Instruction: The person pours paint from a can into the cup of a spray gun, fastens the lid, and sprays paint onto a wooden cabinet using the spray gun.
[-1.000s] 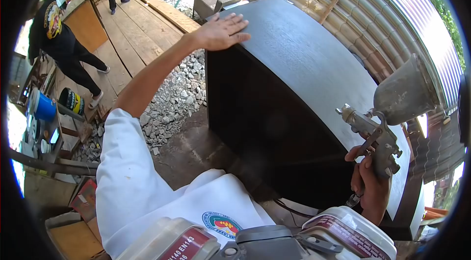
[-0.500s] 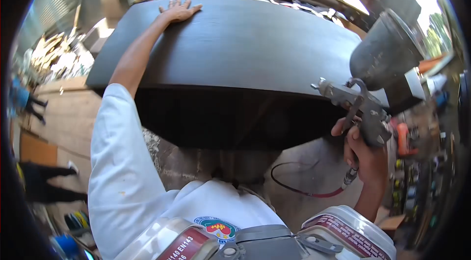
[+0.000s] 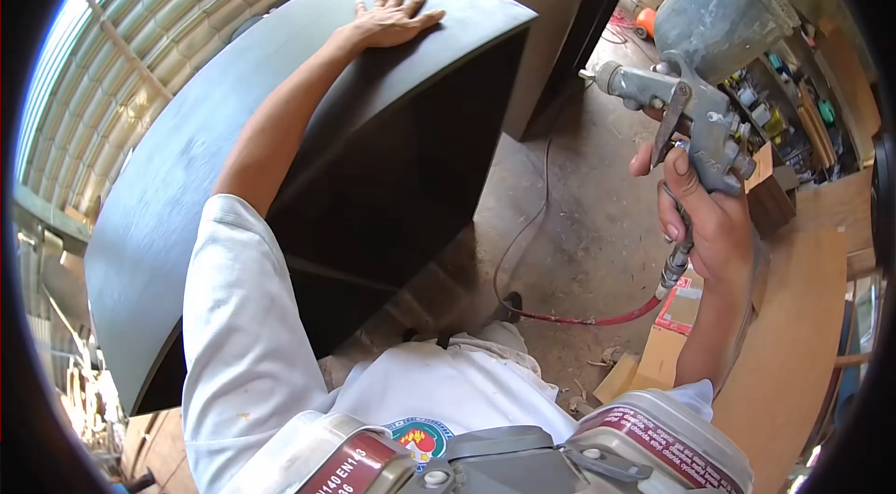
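My left hand [image 3: 394,23] lies flat, fingers spread, on the top of a large dark cabinet [image 3: 224,111] with a dark, shadowed front. In my right hand [image 3: 705,214] is a spray gun [image 3: 674,107], its handle wrapped by my fingers and its nozzle pointing left. A large grey paint cup [image 3: 726,9] sits on top of the gun. From the base of the handle runs a red air hose [image 3: 597,319], curving down and left across the floor. The gun is apart from the cabinet.
Behind the cabinet's right end stands a second dark cabinet [image 3: 546,18]. Cardboard boxes [image 3: 658,354] and wooden boards [image 3: 789,335] are at the right, with cluttered shelves [image 3: 775,107] beyond. Respirator filters [image 3: 663,443] fill the bottom edge. A corrugated wall [image 3: 159,37] rises at the left.
The view has swung to the right, bringing the cabinet's right end and the second cabinet into sight. My left hand now rests near that end; the spray gun stays in my right hand.
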The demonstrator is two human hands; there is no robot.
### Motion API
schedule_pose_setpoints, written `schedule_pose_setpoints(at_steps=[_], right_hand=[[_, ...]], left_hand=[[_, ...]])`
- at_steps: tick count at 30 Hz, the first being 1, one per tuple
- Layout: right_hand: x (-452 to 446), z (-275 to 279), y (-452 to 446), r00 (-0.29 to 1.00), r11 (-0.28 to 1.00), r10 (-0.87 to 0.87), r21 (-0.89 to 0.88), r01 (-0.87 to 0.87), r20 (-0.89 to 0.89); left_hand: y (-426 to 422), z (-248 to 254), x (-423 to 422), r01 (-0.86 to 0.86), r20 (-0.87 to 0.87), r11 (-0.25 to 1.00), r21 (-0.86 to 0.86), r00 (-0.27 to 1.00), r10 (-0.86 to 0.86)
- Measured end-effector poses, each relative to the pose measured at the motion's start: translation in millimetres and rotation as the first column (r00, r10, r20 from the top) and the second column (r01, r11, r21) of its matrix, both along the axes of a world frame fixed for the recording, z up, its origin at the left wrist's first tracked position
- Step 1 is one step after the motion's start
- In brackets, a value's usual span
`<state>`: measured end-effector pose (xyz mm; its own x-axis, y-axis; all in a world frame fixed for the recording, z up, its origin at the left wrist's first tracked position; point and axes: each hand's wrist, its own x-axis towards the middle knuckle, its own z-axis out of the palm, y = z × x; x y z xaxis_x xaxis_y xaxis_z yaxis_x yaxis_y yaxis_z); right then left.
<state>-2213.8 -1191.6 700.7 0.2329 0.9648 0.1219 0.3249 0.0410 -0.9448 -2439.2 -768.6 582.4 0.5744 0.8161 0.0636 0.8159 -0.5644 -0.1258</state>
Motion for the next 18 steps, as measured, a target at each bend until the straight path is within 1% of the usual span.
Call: schedule_pose_setpoints(at_steps=[2,3,6,9,10,15,17,18], right_hand=[[30,-9,-2,1.0,1.0,-0.005,0.023,0.005,-0.017],[41,-10,11,1.0,1.0,-0.004,0.007,0.004,-0.011],[96,-19,14,1.0,1.0,0.017,0.013,-0.017,-0.01],[162,-29,13,0.998,0.998,0.056,0.016,-0.056,-0.026],[163,-20,45,0.998,0.998,0.064,-0.01,-0.064,-0.029],[236,-31,73,0.996,0.999,0.037,-0.037,-0.04,-0.079],[253,-30,82,0.998,0.998,0.023,-0.061,-0.027,-0.066],[265,-29,89,0.999,0.998,0.016,-0.063,-0.019,-0.047]], left_hand=[[-17,3,42,0.095,0.031,0.995,0.0,0.995,-0.095],[-10,1,52,0.128,0.059,0.992,-0.018,0.99,-0.127],[-34,21,70,0.173,-0.026,0.984,-0.04,0.984,-0.174],[-43,16,76,0.071,0.164,0.997,-0.014,0.984,-0.068],[-18,17,60,0.056,0.175,0.998,-0.029,0.983,-0.05],[-9,24,59,0.024,0.2,0.998,-0.059,0.98,-0.012],[-4,25,47,0.005,0.209,0.999,-0.052,0.978,0.006],[1,24,46,-0.031,0.197,0.998,-0.063,0.979,0.043]])
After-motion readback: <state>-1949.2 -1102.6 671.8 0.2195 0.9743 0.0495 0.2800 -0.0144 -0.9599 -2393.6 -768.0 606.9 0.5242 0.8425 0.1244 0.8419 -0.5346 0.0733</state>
